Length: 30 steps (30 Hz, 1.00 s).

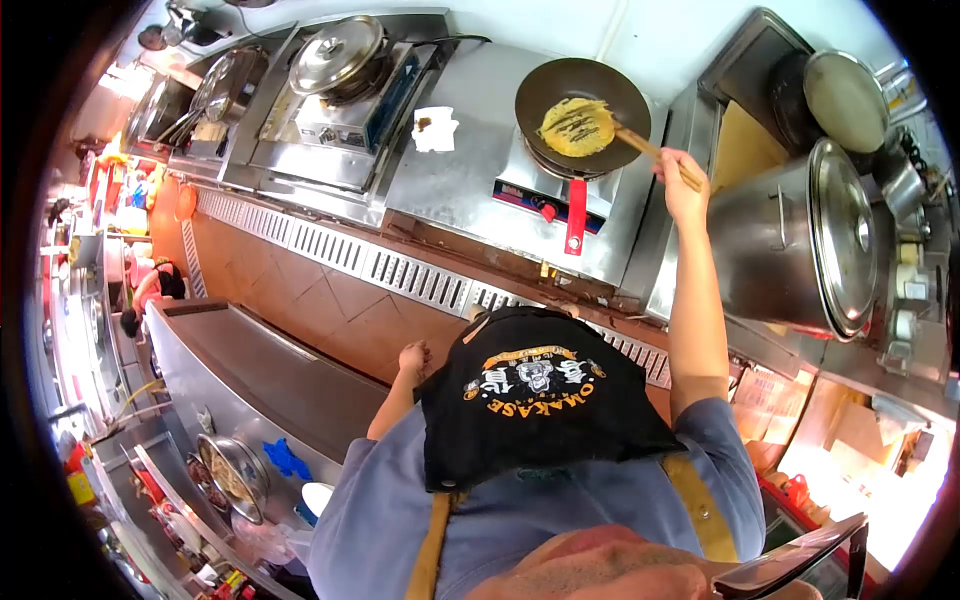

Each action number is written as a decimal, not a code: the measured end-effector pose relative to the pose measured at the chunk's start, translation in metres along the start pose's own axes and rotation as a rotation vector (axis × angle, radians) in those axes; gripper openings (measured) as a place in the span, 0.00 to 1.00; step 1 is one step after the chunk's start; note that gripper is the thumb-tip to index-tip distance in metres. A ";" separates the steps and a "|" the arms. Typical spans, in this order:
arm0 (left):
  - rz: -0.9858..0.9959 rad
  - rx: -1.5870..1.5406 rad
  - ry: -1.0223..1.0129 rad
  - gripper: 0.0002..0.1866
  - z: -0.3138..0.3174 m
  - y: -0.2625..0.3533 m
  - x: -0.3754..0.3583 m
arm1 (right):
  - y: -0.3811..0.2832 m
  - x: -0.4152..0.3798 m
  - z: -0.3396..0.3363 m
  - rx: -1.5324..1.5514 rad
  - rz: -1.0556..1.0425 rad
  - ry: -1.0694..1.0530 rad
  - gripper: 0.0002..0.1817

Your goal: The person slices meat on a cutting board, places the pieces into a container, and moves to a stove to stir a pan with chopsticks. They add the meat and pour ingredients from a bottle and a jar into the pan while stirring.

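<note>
My right hand (684,186) is closed around a pair of wooden chopsticks (635,141). Their tips reach over the right edge of a flat yellow egg piece (578,127) with darker streaks, which lies in a dark frying pan (541,88). The pan sits on a portable stove (518,196), its red handle (577,215) pointing toward me. Low at my side hangs my left hand (415,357), away from the counter. Its fingers are curled, and nothing shows in them.
A crumpled white paper (435,130) with a brown stain lies left of the pan. Further left, a lidded pot (338,55) rests on another stove. A tall lidded stockpot (790,235) stands to the right. Behind me is a steel-sided counter (270,350), with a metal bowl (235,478) nearby.
</note>
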<state>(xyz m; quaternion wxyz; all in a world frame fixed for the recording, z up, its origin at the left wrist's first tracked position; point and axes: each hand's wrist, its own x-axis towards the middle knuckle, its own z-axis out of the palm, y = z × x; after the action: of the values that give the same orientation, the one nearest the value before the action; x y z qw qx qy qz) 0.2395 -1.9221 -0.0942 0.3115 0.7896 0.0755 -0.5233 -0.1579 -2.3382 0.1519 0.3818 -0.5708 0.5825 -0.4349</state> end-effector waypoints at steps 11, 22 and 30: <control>-0.018 -0.093 -0.005 0.08 0.003 -0.014 0.017 | 0.015 0.020 0.011 0.030 -0.014 0.070 0.13; 0.009 -0.081 -0.064 0.08 -0.001 -0.002 0.020 | 0.000 0.005 -0.001 0.093 0.065 -0.048 0.14; -0.007 -0.103 -0.018 0.08 0.003 0.000 0.019 | -0.025 -0.039 -0.030 0.028 0.101 -0.127 0.12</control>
<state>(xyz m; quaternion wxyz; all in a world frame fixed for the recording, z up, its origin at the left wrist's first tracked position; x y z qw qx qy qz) 0.2452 -1.9277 -0.1119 0.3505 0.7675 0.1021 -0.5269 -0.1760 -2.2960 0.1830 0.4473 -0.5616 0.5792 -0.3861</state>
